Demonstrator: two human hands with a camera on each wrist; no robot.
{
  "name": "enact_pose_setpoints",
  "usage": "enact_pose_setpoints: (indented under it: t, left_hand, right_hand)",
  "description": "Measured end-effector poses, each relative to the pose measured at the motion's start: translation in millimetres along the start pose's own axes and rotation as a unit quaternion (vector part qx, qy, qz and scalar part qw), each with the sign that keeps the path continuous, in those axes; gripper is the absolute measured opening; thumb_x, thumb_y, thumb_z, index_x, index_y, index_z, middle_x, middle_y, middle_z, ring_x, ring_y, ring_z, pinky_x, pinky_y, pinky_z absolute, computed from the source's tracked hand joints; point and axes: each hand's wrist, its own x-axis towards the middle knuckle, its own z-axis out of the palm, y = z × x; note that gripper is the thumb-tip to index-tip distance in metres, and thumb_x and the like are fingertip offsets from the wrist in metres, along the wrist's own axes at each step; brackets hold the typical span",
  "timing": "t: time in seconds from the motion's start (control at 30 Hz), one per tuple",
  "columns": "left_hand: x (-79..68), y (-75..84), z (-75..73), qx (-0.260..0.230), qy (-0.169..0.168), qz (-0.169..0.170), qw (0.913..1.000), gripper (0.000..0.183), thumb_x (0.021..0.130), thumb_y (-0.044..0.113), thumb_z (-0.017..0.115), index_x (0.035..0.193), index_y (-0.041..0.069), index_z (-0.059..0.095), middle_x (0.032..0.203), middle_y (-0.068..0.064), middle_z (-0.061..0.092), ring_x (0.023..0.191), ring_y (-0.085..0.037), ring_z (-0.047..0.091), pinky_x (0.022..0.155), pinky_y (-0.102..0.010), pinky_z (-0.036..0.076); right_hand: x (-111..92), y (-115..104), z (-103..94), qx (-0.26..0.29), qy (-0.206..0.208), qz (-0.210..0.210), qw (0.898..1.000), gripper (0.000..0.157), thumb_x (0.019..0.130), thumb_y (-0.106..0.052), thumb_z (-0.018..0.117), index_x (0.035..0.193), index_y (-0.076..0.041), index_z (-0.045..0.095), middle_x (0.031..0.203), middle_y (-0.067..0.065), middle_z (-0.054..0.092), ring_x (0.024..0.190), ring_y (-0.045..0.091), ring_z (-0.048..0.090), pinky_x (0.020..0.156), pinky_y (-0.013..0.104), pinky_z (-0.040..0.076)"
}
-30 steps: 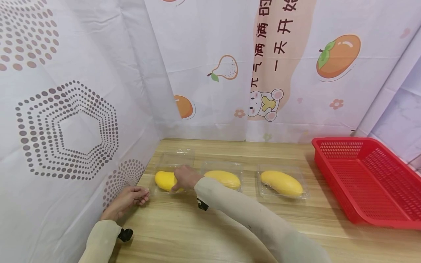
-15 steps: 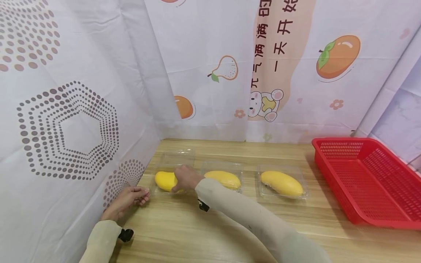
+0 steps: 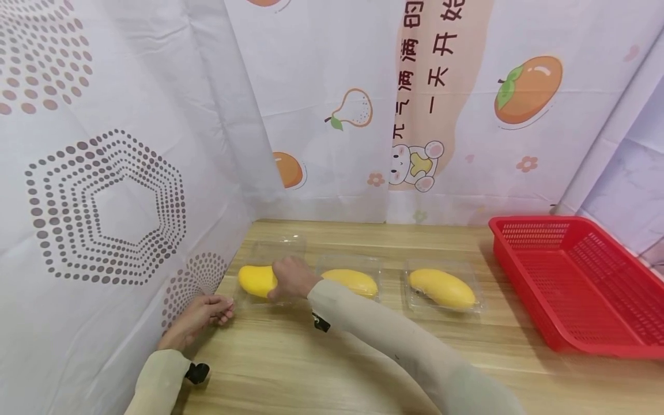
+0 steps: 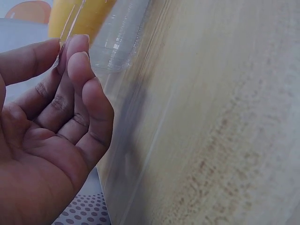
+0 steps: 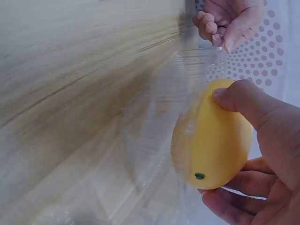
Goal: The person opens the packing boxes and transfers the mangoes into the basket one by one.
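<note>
Right grip [image 3: 294, 279] round yellow fruit [image 3: 255, 280], two other fruits [image 3: 442, 288] in clear boxes [image 3: 468, 271]

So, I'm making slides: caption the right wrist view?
Right hand grips a yellow fruit; left hand pinches a clear container.

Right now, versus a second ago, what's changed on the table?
In the head view, the long yellow fruit in the bare right hand has shifted slightly left and up. The bare left hand still pinches the open clear plastic box; the other two yellow fruits and red plastic basket stayed put.
</note>
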Motion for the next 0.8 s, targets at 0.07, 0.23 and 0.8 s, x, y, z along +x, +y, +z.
enact_pose_setpoints:
  t: [0.07, 0.23, 0.8]
  left_hand:
    - [-0.7, 0.3, 0.6, 0.001, 0.003, -0.001, 1.0, 0.042, 0.092, 0.025, 0.063, 0.111, -0.013, 0.061, 0.093, -0.018, 0.066, 0.077, -0.02, 0.06, 0.069, -0.033, 0.054]
    - [-2.2, 0.5, 1.2, 0.0, 0.005, 0.004, 1.0, 0.041, 0.092, 0.024, 0.063, 0.11, -0.013, 0.06, 0.092, -0.018, 0.066, 0.076, -0.02, 0.06, 0.069, -0.034, 0.054]
    - [-2.7, -0.8, 0.6, 0.0, 0.001, 0.016, 0.9999, 0.042, 0.093, 0.024, 0.063, 0.109, -0.015, 0.059, 0.091, -0.019, 0.066, 0.076, -0.021, 0.061, 0.069, -0.034, 0.054]
  right_hand:
    - [0, 0, -3.1, -0.006, 0.005, -0.003, 1.0, 0.038, 0.069, -0.045, 0.08, 0.075, -0.015, 0.057, 0.062, -0.007, 0.053, 0.051, 0.007, 0.044, 0.044, 0.017, 0.037]
    - [0, -1, -8.6, -0.016, 0.005, -0.007, 1.0, 0.04, 0.069, -0.046, 0.079, 0.08, -0.015, 0.057, 0.064, -0.007, 0.054, 0.052, 0.006, 0.046, 0.045, 0.017, 0.038]
    - [-7, 10, -29.8, -0.012, 0.026, -0.027, 0.999, 0.042, 0.069, -0.042, 0.08, 0.092, -0.013, 0.06, 0.07, -0.007, 0.054, 0.059, 0.007, 0.048, 0.048, 0.018, 0.039]
